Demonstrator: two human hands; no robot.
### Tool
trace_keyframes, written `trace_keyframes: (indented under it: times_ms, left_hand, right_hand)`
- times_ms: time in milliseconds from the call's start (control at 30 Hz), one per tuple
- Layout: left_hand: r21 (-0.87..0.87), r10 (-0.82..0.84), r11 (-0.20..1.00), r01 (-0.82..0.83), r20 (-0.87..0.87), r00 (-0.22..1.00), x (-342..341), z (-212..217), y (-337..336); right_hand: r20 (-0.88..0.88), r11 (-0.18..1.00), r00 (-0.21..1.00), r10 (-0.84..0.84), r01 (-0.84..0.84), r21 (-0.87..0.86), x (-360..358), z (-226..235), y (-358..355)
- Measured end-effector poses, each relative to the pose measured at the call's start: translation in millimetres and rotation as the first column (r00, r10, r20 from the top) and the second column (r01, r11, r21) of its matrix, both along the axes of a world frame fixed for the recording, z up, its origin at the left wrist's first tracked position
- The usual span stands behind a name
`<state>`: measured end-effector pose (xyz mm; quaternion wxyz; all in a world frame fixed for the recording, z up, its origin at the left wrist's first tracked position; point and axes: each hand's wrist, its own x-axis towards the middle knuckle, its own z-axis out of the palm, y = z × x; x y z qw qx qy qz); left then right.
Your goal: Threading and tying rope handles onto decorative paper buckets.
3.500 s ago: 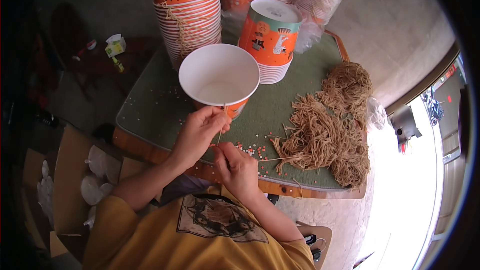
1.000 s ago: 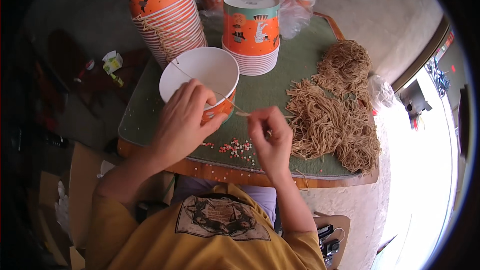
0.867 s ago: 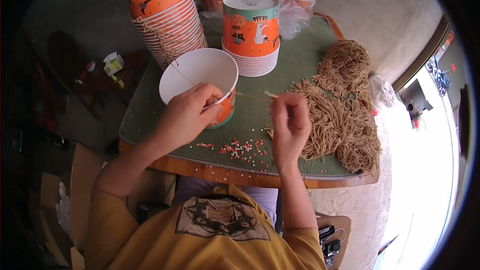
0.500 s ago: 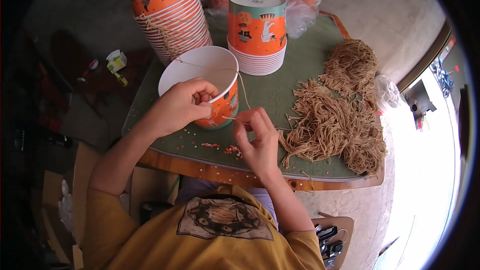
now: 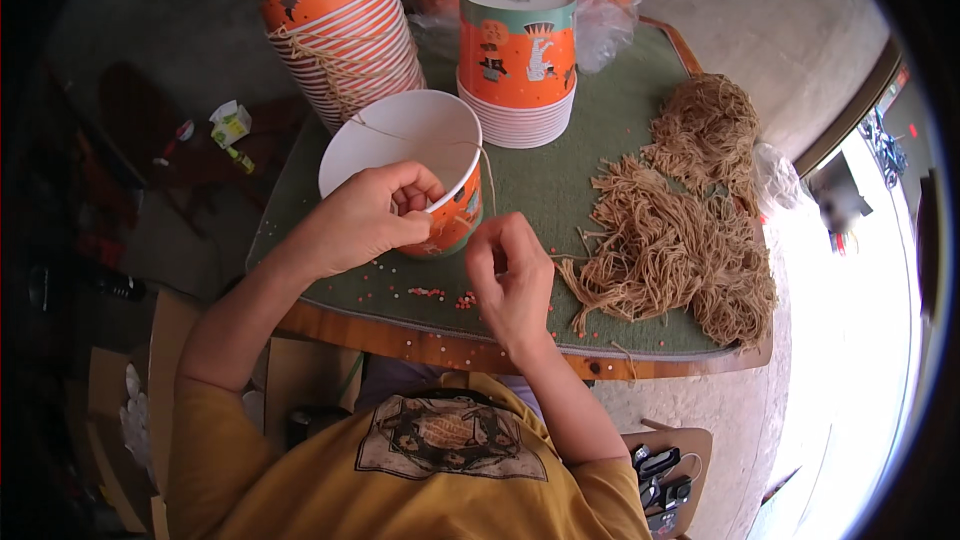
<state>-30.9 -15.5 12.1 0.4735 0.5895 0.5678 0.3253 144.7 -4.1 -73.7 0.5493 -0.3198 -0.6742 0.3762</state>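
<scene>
An orange paper bucket (image 5: 462, 208) with a white inside stands upright and slightly tilted toward me on the green-topped table. My left hand (image 5: 372, 218) is closed at its near rim, fingertips curled over the edge and thumb outside. A thin tan string (image 5: 491, 183) runs across the bucket's mouth, over the right rim and down toward my right hand (image 5: 512, 278). That hand is closed in a pinch just right of the bucket, apart from its wall. The string's end between those fingers is mostly hidden.
Heaps of cut tan string (image 5: 680, 250) lie on the right. Upside-down nested buckets (image 5: 517, 60) stand behind, and a tall leaning stack (image 5: 345, 50) rises at the back left. Small punched dots (image 5: 465, 300) are scattered along the near table edge (image 5: 480, 356).
My right hand has curled its fingers inward and turned slightly, still beside the bucket. My left hand stays at the rim. The whole view has shifted a little.
</scene>
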Motion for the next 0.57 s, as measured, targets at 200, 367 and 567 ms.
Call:
trace_keyframes:
  times_ms: [200,367,567]
  left_hand:
    - [0.024,-0.016,1.0,0.015,0.048,0.999,1.3,-9.1,3.1]
    - [0.029,-0.007,1.0,0.006,0.043,0.999,5.9,-6.4,2.4]
    - [0.064,-0.023,0.998,0.025,-0.043,0.999,6.4,-5.4,3.2]
  right_hand:
    - [0.065,0.997,0.995,-0.076,0.075,0.01,-4.2,-0.3,6.2]
    - [0.114,0.993,0.986,-0.121,0.12,0.01,-4.3,0.4,8.7]
    - [0.121,0.992,0.985,-0.127,0.125,0.018,-3.0,1.3,10.8]
